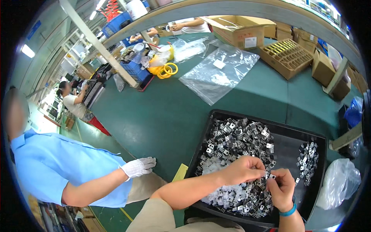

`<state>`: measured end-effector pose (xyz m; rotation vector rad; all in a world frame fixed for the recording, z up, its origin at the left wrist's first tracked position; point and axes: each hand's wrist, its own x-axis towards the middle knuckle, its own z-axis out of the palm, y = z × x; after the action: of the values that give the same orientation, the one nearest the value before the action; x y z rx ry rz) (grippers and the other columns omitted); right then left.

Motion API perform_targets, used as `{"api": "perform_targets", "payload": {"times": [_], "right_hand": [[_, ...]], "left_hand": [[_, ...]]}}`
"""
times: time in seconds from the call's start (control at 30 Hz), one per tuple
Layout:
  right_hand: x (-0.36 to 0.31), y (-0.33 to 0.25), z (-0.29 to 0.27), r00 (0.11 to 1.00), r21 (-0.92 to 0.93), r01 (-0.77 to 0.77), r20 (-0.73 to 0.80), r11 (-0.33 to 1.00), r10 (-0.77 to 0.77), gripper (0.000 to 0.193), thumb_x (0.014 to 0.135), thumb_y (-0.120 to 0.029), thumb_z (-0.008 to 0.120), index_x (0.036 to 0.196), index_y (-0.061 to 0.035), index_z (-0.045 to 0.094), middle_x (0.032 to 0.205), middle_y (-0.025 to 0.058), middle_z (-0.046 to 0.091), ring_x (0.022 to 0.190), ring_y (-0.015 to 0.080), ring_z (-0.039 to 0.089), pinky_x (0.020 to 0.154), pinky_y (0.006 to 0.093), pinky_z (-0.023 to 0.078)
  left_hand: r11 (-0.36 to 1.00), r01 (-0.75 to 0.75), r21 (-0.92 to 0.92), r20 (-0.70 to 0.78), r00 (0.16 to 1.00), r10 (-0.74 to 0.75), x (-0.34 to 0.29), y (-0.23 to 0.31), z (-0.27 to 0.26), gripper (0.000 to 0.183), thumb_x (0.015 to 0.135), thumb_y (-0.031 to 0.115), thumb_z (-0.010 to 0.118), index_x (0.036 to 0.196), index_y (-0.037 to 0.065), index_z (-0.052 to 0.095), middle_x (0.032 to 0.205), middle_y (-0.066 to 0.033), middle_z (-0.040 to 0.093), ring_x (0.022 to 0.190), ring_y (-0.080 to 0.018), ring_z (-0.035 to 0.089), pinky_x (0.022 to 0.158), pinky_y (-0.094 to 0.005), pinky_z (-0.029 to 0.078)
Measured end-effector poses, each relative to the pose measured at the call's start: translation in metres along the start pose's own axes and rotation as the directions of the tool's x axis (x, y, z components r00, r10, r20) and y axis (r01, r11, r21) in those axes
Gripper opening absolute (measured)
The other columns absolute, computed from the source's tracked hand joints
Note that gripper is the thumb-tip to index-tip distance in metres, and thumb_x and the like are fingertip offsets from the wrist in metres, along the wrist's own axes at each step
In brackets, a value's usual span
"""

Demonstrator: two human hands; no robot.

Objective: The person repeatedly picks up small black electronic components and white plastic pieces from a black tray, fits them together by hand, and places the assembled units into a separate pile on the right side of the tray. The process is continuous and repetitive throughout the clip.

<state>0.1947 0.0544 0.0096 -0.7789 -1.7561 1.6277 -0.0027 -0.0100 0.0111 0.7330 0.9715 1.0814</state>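
Note:
A black tray (288, 136) in front of me holds a big heap of transistors (239, 135), black-bodied with metal tabs and legs. Small white translucent pieces (228, 195) lie in a heap at its near left. A smaller group of transistors (308, 162) sits along the tray's right side. Over the tray, my left hand (245, 170) is closed in a pinch on a small whitish piece. My right hand (282, 188), with a teal wristband, pinches a transistor (272, 176) right against it. The fingers partly hide both parts.
A person in a blue shirt (77, 162) stands close on my left, a white-gloved hand (139, 167) at the table edge. Beyond the tray lie a clear plastic bag (220, 69) and a divided cardboard box (286, 58). Another plastic bag (337, 183) is right of the tray.

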Motion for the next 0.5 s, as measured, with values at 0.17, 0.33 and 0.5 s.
{"api": "perform_targets", "payload": {"times": [0.17, 0.33, 0.5], "right_hand": [[-0.001, 0.001, 0.008, 0.999, 0.027, -0.018, 0.049, 0.999, 0.017, 0.020, 0.080, 0.010, 0.060, 0.097, 0.0011, 0.054, 0.078, 0.0049, 0.059, 0.061, 0.0075, 0.057, 0.054, 0.0209, 0.045], [0.003, 0.000, 0.000, 0.990, 0.061, -0.098, 0.105, 0.993, 0.091, 0.019, 0.085, 0.006, 0.057, 0.102, 0.0006, 0.052, 0.082, 0.0059, 0.059, 0.061, 0.0093, 0.057, 0.055, 0.0226, 0.048], [0.014, -0.012, 0.008, 0.948, 0.510, -0.258, -0.031, 0.820, 0.317, 0.018, 0.094, -0.008, 0.052, 0.109, -0.0004, 0.048, 0.081, 0.0074, 0.060, 0.062, 0.0142, 0.059, 0.054, 0.0253, 0.051]], "left_hand": [[0.993, -0.030, 0.117, -0.004, 1.000, 0.030, -0.003, -0.003, 0.003, 0.011, 0.085, 0.013, 0.064, 0.089, 0.004, 0.062, 0.068, 0.0060, 0.054, 0.056, 0.0000, 0.043, 0.048, -0.0179, 0.031], [0.992, -0.031, 0.126, -0.037, 0.999, 0.036, -0.001, -0.002, 0.004, 0.011, 0.086, 0.014, 0.063, 0.089, 0.003, 0.062, 0.070, 0.0050, 0.056, 0.056, -0.0004, 0.043, 0.048, -0.0181, 0.031], [0.998, -0.045, 0.053, -0.073, 0.996, 0.049, 0.003, -0.010, -0.003, 0.011, 0.087, 0.014, 0.064, 0.088, 0.003, 0.062, 0.072, 0.0030, 0.058, 0.058, -0.0012, 0.045, 0.048, -0.0184, 0.033]]}}
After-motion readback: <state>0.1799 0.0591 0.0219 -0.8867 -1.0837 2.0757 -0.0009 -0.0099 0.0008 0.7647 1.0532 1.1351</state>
